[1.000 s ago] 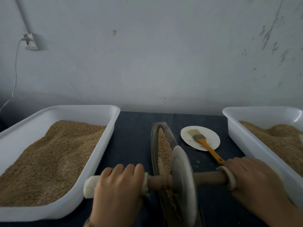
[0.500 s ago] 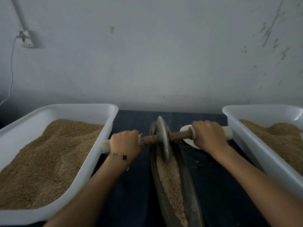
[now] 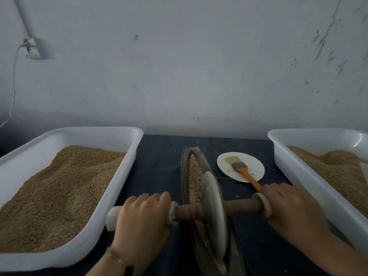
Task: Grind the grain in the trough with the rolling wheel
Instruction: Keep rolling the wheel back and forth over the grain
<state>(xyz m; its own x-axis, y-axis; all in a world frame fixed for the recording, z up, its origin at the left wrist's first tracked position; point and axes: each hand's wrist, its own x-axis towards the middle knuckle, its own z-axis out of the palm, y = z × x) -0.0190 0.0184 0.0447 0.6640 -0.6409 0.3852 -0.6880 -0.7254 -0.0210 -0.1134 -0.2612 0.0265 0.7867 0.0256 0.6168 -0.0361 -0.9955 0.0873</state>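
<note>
A narrow, dark, boat-shaped trough [image 3: 184, 170] lies lengthwise in the middle of the table, with tan grain [image 3: 193, 172] along its groove. A grey stone wheel [image 3: 214, 208] stands on edge in the near half of the trough, on a wooden axle [image 3: 242, 206] with pale end grips. My left hand [image 3: 142, 218] grips the left handle, its white end sticking out past my knuckles. My right hand [image 3: 292, 208] grips the right handle just outside its pale collar. The near end of the trough runs out of the frame.
A large white tub [image 3: 111, 202] of grain stands at the left, and a second white tub [image 3: 302, 172] of grain at the right. A white plate [image 3: 253, 162] with an orange-handled brush [image 3: 244, 172] sits right of the trough. A wall closes the far side.
Half a second ago the wheel was at the far end of the trough with my arms stretched out. It has rolled back toward me to the near half, uncovering the plate and brush.
</note>
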